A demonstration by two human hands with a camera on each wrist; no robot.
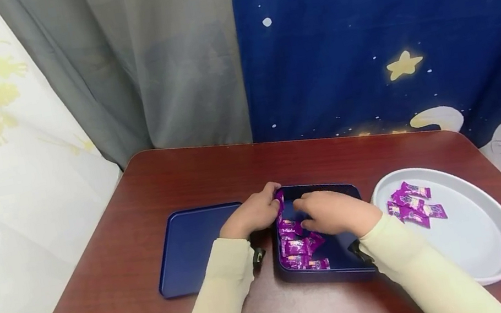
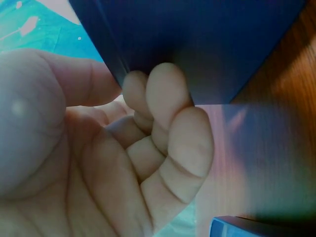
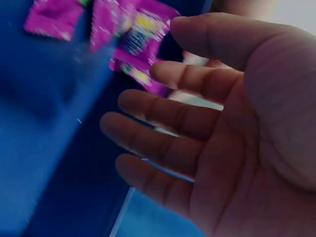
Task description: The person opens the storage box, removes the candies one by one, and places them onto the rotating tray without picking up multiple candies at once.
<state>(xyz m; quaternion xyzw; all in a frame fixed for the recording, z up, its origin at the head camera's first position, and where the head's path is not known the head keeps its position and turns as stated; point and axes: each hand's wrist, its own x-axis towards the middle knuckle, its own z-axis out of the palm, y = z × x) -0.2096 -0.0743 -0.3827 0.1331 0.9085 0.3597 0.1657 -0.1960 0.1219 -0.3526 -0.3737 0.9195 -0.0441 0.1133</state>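
A dark blue rectangular box (image 1: pixel 326 274) holds several purple-wrapped candies (image 1: pixel 297 247), gathered along its left side. At the box's far left corner my left hand (image 1: pixel 254 212) grips the side wall. In the left wrist view its curled fingers (image 2: pixel 169 91) lie against the outer wall, with the thumb at the rim. One candy (image 1: pixel 281 202) stands against the left wall beside that thumb. My right hand (image 1: pixel 335 211) reaches over the box from the right, fingers loosely extended. In the right wrist view its thumb and index tips overlap a purple candy (image 3: pixel 143 37).
Right of the box stands a round white tray (image 1: pixel 488 249) with several purple candies (image 1: pixel 412 203) toward its left. A flat blue lid (image 1: pixel 191 251) lies on the brown table (image 1: pixel 118 291) at left. Curtains (image 1: pixel 194 65) hang behind the table.
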